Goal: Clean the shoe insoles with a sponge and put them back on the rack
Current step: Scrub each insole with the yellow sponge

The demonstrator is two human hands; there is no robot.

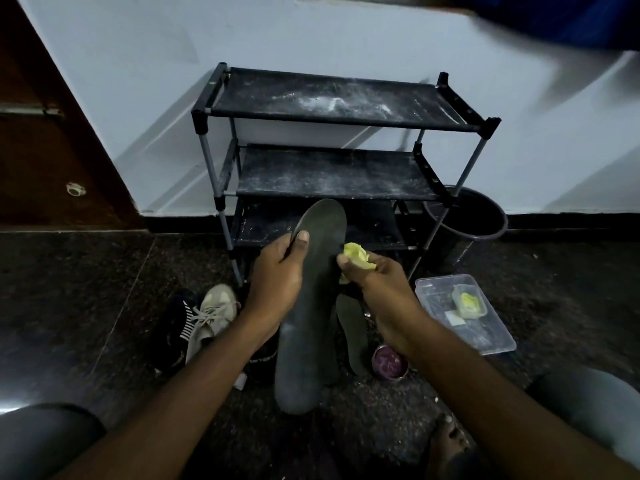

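Grey insole [311,323] seems light and bendy to us: our left hand [273,275] pinches its 9 o'clock edge, our right hand [377,285] squeezes the sponge [355,254] at 3 o'clock.

Head camera (wide-angle) faces forward-down, near floor [69,289]; rack [332,174] close ahead, edges seemingly blurred.

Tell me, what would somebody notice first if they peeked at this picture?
The long dark insole stands out first, held up in the middle by the left hand, while the right hand pinches a bright yellow-green sponge at its right edge. Behind them, against the wall, stands a black shoe rack with white dust on its top shelf.
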